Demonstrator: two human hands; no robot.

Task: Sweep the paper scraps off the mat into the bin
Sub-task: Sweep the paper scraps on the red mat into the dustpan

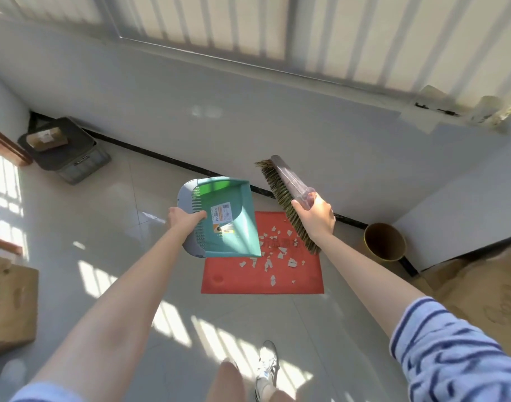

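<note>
The left hand (184, 220) grips the dustpan (224, 217), the right hand (313, 217) is closed around the brush (286, 195); both are raised. Paper scraps (273, 255) lie below on the mat (234, 281), toward its right edge, nearer the brush. The bin (385, 242) stands beyond that edge.

Looking like a home room or enclosed balcony: pale floor tiles (109, 198) running under a barred window (306, 33), a storage crate (71, 161) sitting left of the window, a cardboard box (7, 303) lying nearer, sunlight striping the floor.
</note>
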